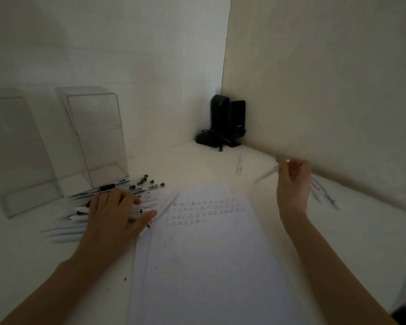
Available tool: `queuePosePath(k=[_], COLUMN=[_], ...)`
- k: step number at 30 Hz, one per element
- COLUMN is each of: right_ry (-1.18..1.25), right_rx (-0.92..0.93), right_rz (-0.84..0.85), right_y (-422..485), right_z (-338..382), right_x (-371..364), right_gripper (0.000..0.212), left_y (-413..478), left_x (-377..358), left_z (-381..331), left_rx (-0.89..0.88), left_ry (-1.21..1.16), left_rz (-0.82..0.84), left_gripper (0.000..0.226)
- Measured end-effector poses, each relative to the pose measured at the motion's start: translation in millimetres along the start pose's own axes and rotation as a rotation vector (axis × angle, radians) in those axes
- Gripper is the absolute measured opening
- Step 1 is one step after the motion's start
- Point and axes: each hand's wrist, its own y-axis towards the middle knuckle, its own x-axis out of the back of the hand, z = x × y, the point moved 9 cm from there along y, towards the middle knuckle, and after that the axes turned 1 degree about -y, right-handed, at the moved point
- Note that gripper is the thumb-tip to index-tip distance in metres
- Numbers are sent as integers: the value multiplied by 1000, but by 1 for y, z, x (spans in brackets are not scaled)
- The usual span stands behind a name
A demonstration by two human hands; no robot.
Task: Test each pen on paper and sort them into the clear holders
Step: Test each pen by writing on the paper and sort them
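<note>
Left hand [114,214] lies flat, fingers straight, on the pen pile [141,186] left of the paper [204,254] — right hand [291,184], raised at right, pinches a blurred white pen [266,175].

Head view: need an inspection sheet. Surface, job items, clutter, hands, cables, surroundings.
Surface: white table; paper in the middle, rows of test marks at its far end.
Job's things: pile of pens left of the paper, in front of the right holder; left holder beside it; both look empty. Stray pen on the far side; wall pens at right.
Clutter: speakers and a dark lump in the corner.
Hands: left hand flat on the pile; right hand raised, pinching a pen, blurred.
Cables: black cable by the speakers.
Surroundings: bare walls.
</note>
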Motion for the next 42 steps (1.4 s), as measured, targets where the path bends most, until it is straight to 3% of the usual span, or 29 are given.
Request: queuePosePath(k=[2,8,13,16,20,23,27,29,31,35,40,42], right_ry=[67,-200,-245,-343,-305,-205,35,81,132,-26,-56,-111], right_rx=[173,580,645,742,732,763,376,144,-44,8,-145,-89], right_rz=[78,498,755,795,859,710,542,581,635,721,807,825], right_y=[-9,-64,-102,-120,-126,-114,-78,-73,-76,-88,-102,-102], right_z=[28,66,60,62,60,70,61,45,33,22,-4,-2], right_x=[-5,-60,-88,-94,-97,-88,-63,-64,-71,-89,-102,-105], right_gripper=[16,25,11,10,28,23,42,60,62,10,7,17], left_y=[0,-2,-6,-7,-8,-12,-25,-34,-41,-47,-47,-47], left_x=[3,5,-3,-9,-10,-8,-8,-11,-15,-25,-25,-25], left_z=[-4,-25,-31,-33,-39,-47,-76,-95,-106,-108,-107,-108], left_rx=[-12,-105,-142,-161,-204,-225,-380,-471,-520,-516,-523,-523], left_ry=[-14,-80,-136,-144,-161,-207,-285,-335,-372,-350,-339,-333], left_rz=[-7,47,126,176,209,238,363,464,549,624,620,628], left_gripper=[71,66,66,65,60,57,47,45,48,56,57,57])
